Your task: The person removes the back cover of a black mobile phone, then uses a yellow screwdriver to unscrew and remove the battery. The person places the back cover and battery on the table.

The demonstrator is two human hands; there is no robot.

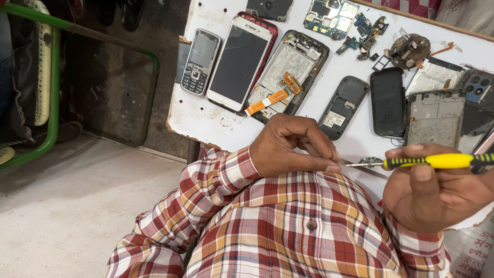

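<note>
Head view: several phones lie opened on the table. Nearer than them, a screwdriver is gripped by the right hand, its tip met by the pinched left hand; reassembly appears undone.

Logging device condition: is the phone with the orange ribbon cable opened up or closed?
Opened up. The phone with the orange ribbon cable lies with no cover, bare metal frame and inner parts showing.

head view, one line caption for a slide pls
Right hand holds a yellow screwdriver toward the left hand's pinched fingertips, dismantled phones beyond.

The left hand is being held pinched, apparently closed; the right hand is being kept curled in a grip.
</note>
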